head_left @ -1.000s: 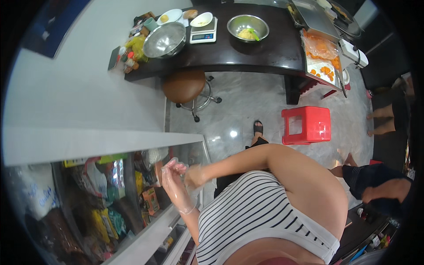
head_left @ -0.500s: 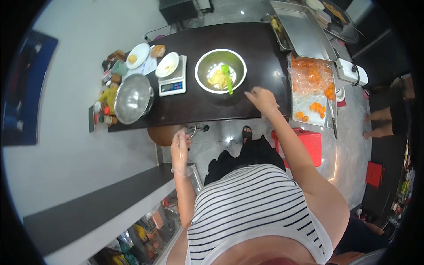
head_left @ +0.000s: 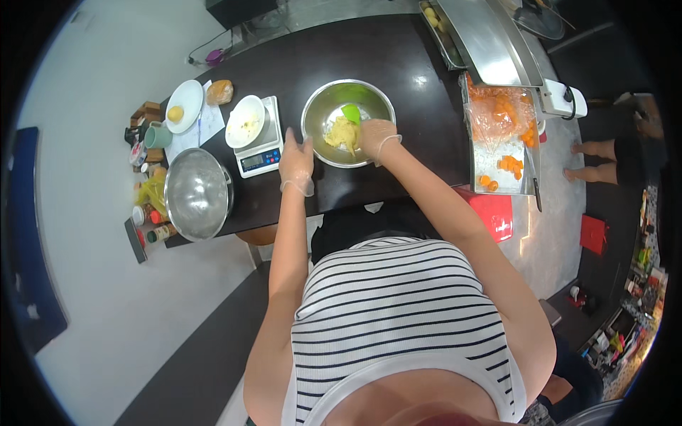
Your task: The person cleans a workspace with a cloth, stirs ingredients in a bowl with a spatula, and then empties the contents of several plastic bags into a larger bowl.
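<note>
A steel mixing bowl [head_left: 310, 142] holds a pale yellow doughy mass [head_left: 342, 135]. The bright green blade of a spatula [head_left: 350, 113] rests against that mass. My right hand [head_left: 376, 140], in a clear plastic glove, reaches over the bowl's right rim with its fingers closed round the spatula's handle, which the hand hides. Just outside the bowl's left side is my left hand [head_left: 295, 160], also gloved, fingers extended and thumb apart, holding nothing. It lies between the bowl and a white kitchen scale [head_left: 261, 162]. On the scale sits a white bowl [head_left: 244, 135] with pale residue inside.
A larger steel bowl [head_left: 197, 195] and a white plate [head_left: 186, 96] with a yellow item stand left, beside jars and a green mug [head_left: 158, 135]. At right, a metal tray [head_left: 497, 181] carries orange pieces and a knife [head_left: 536, 193]; another person's legs [head_left: 595, 163] show beyond.
Both hands have moved forward over the table. My right hand has taken hold of the spatula in the bowl. My left hand has come up beside the bowl, and I stand nearer the table.
</note>
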Motion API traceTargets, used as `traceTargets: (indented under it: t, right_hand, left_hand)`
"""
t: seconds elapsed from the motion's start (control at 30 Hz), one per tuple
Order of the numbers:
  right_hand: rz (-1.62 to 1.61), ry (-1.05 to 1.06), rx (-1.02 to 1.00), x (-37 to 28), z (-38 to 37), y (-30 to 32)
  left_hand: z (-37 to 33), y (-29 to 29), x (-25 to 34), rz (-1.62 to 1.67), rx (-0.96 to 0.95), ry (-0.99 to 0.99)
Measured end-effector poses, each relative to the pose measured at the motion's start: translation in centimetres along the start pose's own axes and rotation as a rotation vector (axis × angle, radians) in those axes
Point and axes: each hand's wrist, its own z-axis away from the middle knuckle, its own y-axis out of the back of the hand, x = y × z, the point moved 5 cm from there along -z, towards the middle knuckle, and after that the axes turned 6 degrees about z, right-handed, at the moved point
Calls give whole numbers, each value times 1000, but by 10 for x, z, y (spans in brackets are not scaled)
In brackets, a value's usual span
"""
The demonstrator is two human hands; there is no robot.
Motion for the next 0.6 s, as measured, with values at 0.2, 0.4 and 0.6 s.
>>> traceTargets:
  t: [0.2,0.4,0.6]
  right_hand:
    - [143,-122,175,17,-1,4]
    - [-9,-205,74,14,43,44]
    - [36,-181,-2,3,44,12]
  left_hand:
    - [-37,-19,20,-43,-84,-136]
    - [-44,-14,4,61,-50,-198]
    - [-44,-21,7,71,-9,-318]
